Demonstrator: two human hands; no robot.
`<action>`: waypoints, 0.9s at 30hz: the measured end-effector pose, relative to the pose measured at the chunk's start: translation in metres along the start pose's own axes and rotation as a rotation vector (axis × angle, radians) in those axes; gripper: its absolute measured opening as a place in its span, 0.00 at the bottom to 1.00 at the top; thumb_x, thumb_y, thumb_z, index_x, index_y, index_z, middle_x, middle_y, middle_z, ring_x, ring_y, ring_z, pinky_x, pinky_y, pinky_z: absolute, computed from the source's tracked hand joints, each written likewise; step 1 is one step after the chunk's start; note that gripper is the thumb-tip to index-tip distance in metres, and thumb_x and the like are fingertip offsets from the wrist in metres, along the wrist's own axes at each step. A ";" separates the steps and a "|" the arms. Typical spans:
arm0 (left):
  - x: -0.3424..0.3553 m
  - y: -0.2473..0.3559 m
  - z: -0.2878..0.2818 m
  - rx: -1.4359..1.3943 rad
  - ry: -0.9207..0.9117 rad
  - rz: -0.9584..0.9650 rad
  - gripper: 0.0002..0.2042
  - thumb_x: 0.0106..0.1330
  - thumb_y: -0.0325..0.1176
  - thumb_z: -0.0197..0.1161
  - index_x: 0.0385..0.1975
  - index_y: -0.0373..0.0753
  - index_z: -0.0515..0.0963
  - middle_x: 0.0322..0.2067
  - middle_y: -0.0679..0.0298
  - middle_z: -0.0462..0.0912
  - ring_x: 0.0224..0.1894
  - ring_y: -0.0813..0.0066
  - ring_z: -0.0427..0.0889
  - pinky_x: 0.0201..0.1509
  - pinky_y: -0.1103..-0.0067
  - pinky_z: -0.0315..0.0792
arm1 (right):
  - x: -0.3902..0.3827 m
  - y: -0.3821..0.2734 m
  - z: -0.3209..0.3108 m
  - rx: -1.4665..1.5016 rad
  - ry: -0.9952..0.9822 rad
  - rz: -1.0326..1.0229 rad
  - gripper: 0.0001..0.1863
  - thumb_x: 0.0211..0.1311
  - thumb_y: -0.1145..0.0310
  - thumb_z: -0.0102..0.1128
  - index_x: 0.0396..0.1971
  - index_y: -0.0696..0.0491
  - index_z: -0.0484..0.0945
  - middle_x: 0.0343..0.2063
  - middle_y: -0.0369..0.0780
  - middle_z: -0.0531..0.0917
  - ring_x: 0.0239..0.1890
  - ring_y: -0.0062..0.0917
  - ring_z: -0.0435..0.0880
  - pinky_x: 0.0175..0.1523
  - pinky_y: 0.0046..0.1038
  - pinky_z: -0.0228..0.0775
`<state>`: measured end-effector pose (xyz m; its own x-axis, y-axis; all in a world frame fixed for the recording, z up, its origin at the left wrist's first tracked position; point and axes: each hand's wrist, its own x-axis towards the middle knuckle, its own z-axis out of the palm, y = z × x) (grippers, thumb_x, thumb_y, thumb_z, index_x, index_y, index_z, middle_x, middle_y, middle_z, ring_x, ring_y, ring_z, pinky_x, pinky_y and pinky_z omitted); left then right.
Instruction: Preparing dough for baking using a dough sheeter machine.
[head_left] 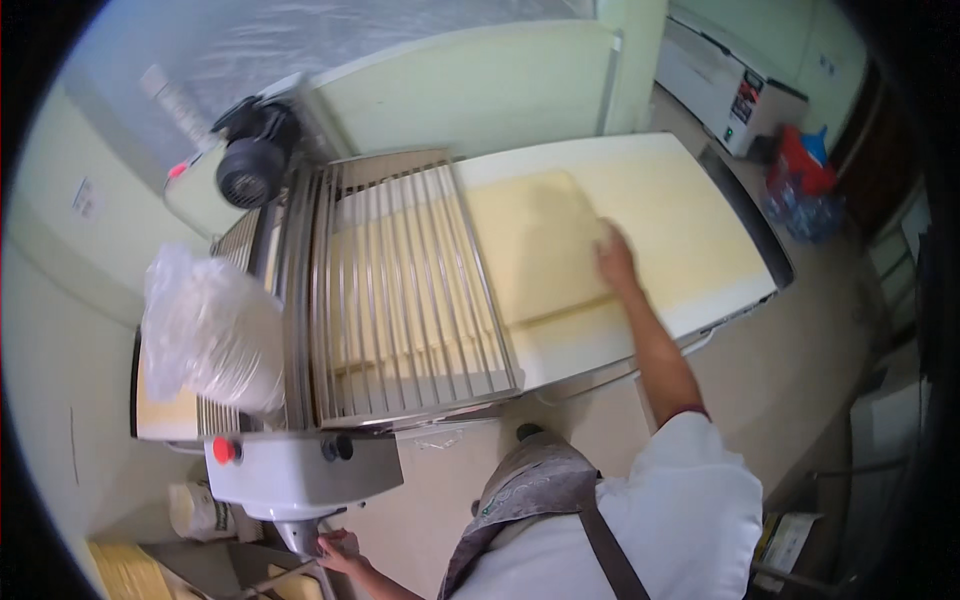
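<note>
A pale yellow sheet of dough (pixel 535 235) lies on the belt of a dough sheeter, its left part passing under a metal bar guard (pixel 410 290). My right hand (pixel 615 255) is at the sheet's right edge, fingers stretched out; whether they press on the dough I cannot tell. Below the machine's grey control box (pixel 300 475), my left hand (pixel 340 550) has its fingers curled beside a tapered grey column (pixel 298 537). What those fingers grip is too small to make out.
A clear plastic bag of white stuff (pixel 225 330) rests on the machine's left side, with a dark motor (pixel 258 155) behind it. The white belt (pixel 690 220) extends right. A white chest freezer (pixel 715 85) and a red container (pixel 800 160) stand far right. Yellow sheets (pixel 130 572) sit lower left.
</note>
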<state>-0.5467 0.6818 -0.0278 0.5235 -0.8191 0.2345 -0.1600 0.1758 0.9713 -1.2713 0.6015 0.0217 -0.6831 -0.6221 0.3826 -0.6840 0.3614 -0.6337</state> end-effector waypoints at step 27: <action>0.002 0.001 0.005 -0.048 0.185 -0.069 0.20 0.61 0.49 0.62 0.23 0.35 0.73 0.18 0.61 0.75 0.24 0.70 0.77 0.32 0.73 0.72 | -0.069 -0.151 0.164 -0.164 -0.675 -1.135 0.35 0.66 0.53 0.44 0.68 0.55 0.50 0.67 0.47 0.56 0.70 0.37 0.52 0.73 0.40 0.42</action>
<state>-0.5498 0.6777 -0.0270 0.6777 -0.7163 0.1665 -0.0806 0.1528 0.9850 -1.0793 0.4761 -0.0194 0.5107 -0.8350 0.2050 -0.8413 -0.5344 -0.0809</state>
